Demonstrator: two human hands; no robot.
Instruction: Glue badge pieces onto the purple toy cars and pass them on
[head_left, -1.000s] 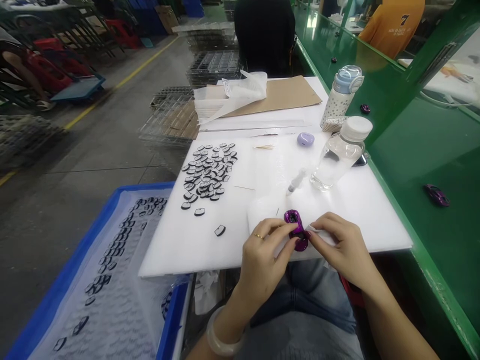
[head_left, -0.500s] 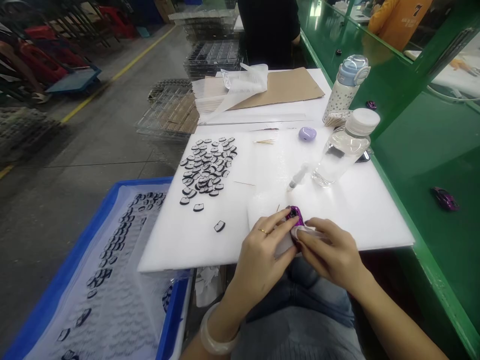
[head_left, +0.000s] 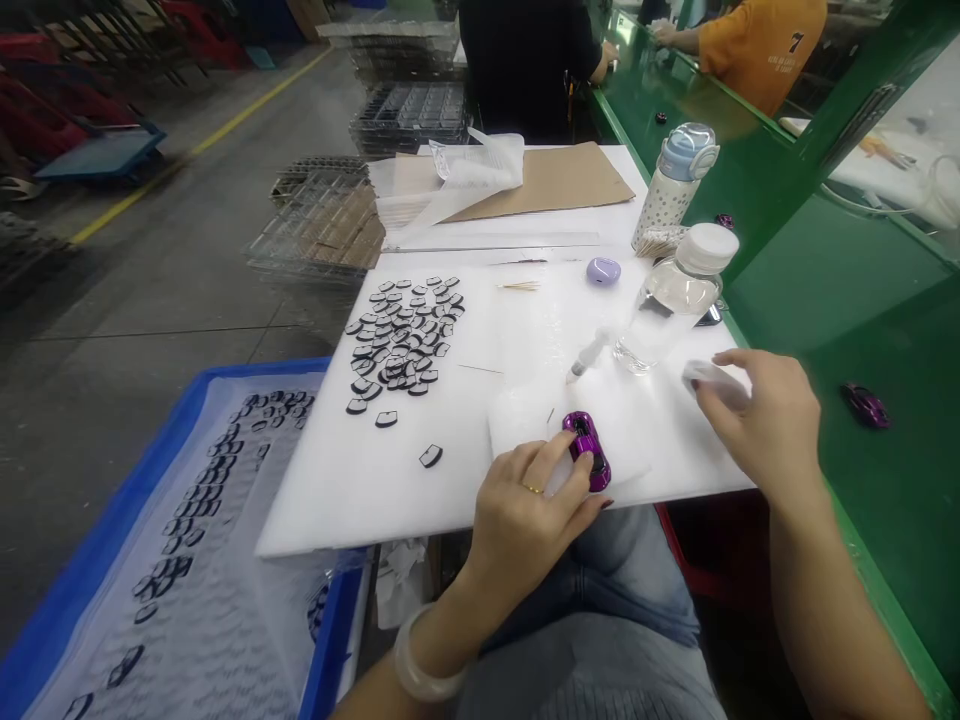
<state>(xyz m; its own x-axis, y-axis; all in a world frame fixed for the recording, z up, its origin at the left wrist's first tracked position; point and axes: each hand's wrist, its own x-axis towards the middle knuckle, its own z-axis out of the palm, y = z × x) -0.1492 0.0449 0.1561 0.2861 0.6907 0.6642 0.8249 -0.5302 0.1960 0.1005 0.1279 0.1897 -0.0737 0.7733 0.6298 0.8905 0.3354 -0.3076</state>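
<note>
My left hand (head_left: 525, 510) holds a shiny purple toy car (head_left: 592, 462) by its side near the table's front edge. Its fingers lie over the car's body, and the car rests on or just above a thin white sheet (head_left: 626, 425). Off to the right, my right hand (head_left: 772, 425) pinches a small whitish object (head_left: 716, 385), too blurred to name. A small translucent tube with a grey tip (head_left: 589, 355) lies beyond the car. Several small black-edged pieces (head_left: 405, 340) are spread over the table's left half, one piece (head_left: 431, 456) lying apart.
A clear bottle (head_left: 679, 295), a dotted flask (head_left: 675, 180) and a lilac case (head_left: 603, 271) stand at the right. Cardboard (head_left: 570, 180) covers the far end. A blue tray (head_left: 187, 400) of pieces sits at left. Another purple car (head_left: 865, 405) lies on the green bench (head_left: 810, 320).
My right hand has moved away from the car to the right, taking the whitish object along. My left hand keeps the car, which now shows more fully. The view has shifted slightly.
</note>
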